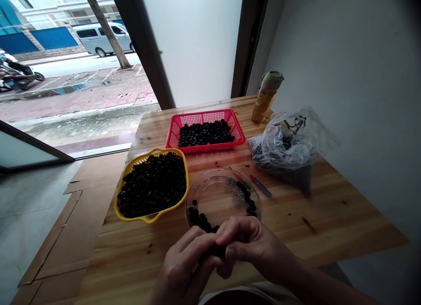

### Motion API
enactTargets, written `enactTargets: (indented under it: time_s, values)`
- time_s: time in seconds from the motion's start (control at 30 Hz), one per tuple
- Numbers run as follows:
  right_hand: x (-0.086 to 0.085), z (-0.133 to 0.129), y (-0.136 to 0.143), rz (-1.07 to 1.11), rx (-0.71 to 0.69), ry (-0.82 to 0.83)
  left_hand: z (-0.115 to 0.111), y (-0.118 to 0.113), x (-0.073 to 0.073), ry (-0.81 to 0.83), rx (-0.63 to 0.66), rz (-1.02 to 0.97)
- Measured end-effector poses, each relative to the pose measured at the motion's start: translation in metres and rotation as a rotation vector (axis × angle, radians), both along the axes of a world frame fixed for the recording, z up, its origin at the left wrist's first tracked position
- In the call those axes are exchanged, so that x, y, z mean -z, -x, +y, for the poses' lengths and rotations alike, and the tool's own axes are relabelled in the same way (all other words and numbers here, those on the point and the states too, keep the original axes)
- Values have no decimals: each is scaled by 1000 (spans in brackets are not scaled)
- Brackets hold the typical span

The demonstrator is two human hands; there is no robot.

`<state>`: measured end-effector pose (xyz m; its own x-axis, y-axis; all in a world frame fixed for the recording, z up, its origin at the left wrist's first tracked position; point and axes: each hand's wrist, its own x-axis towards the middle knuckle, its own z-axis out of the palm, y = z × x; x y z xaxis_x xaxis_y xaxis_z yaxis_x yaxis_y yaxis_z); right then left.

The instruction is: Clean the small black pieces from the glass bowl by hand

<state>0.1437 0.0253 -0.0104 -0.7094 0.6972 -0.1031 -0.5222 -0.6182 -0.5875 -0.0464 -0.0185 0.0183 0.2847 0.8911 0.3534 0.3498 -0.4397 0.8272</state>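
My left hand [189, 261] and my right hand [245, 243] meet at the near edge of a round clear tray [210, 175]. Between their fingertips is a small black piece [217, 250], partly hidden by the fingers. Both hands are closed around it. In the tray lie small round black pieces [199, 218] at the near left, more of them along the right side, and a heap of thin silvery pins [237, 193]. To the left a yellow basket [187, 175] holds a pile of black pieces. Behind the tray, a red basket [210, 149] contains more of them.
Two small screwdrivers, one with a blue handle [262, 188] and one with a green handle [246, 184], lie by the tray's right side. A clear plastic bag [286, 147] of dark material sits right of them. A bottle [265, 99] stands at the table's [342, 213] back right.
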Motion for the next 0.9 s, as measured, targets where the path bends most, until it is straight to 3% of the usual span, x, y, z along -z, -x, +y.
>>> enactTargets:
  time_s: [0.33, 0.9]
  values:
    - [-7, 8, -6, -133, -58, 30, 0, 0, 0, 14, -64, -47]
    - [-5, 17, -11, -169, -224, 44, -7, 0, 2, 16, 18, 35]
